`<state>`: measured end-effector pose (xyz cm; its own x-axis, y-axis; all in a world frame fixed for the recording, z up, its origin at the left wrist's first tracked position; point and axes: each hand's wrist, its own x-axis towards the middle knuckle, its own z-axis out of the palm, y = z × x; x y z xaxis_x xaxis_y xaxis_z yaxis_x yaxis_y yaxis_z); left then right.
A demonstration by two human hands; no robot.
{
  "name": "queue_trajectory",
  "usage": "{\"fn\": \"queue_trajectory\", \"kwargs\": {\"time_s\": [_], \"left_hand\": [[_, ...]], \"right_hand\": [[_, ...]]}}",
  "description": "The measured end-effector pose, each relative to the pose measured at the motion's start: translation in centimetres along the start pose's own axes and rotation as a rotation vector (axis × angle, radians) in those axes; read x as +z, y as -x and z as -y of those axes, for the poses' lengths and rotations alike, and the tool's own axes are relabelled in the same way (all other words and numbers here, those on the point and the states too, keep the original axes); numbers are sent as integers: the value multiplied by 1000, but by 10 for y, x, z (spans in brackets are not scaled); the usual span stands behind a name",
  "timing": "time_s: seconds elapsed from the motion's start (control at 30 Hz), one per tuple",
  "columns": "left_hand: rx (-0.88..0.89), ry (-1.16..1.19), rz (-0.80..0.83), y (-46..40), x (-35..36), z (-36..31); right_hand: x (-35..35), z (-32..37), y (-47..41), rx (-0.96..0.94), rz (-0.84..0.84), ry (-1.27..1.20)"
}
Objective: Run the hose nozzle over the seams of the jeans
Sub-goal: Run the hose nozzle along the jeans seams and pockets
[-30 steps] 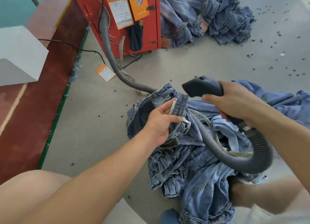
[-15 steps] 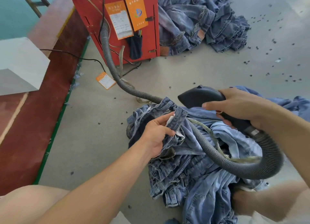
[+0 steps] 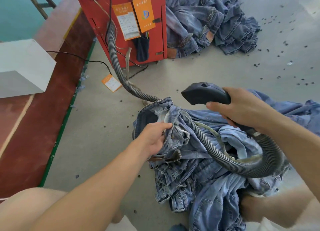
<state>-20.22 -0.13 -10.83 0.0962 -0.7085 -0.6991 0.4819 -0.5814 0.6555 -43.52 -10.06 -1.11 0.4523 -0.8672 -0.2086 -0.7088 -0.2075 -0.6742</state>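
A heap of blue jeans (image 3: 204,184) lies on the grey floor in front of me. My left hand (image 3: 154,137) grips a bunched, opened part of the top pair near its waistband, with white pocket lining showing. My right hand (image 3: 242,109) holds the black hose nozzle (image 3: 202,94) by its handle, lifted above and to the right of the held denim, its tip pointing left and apart from the fabric. The ribbed grey hose (image 3: 216,154) loops from the nozzle across the jeans toward the red machine.
A red machine (image 3: 124,23) with orange tags stands at the back, the hose running into it. Behind it to the right lies another pile of jeans (image 3: 211,21). A white box (image 3: 22,68) sits on the red strip at left. Dark scraps (image 3: 277,57) dot the floor.
The nozzle has lifted slightly away from the held denim edge. My left hand has shifted its hold lower on the bunched fabric. The camera view has drifted.
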Motion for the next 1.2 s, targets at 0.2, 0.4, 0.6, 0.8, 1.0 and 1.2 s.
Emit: {"fn": "queue_trajectory", "kwargs": {"time_s": [0.2,0.4,0.6,0.8,1.0,1.2], "left_hand": [[-2,-73,154,6,0,1],[66,-186,250,9,-2,-5],[196,-445,200,12,2,1],[188,-298,294,18,-1,-4],[161,-221,404,25,-2,-6],[133,-127,436,25,-3,-10]], "right_hand": [[10,0,4,-46,21,141],[4,-8,15,-83,41,154],[5,-9,20,-76,79,175],[-6,-4,27,-133,144,153],[16,8,26,-160,153,267],[5,9,18,-28,-31,147]]}}
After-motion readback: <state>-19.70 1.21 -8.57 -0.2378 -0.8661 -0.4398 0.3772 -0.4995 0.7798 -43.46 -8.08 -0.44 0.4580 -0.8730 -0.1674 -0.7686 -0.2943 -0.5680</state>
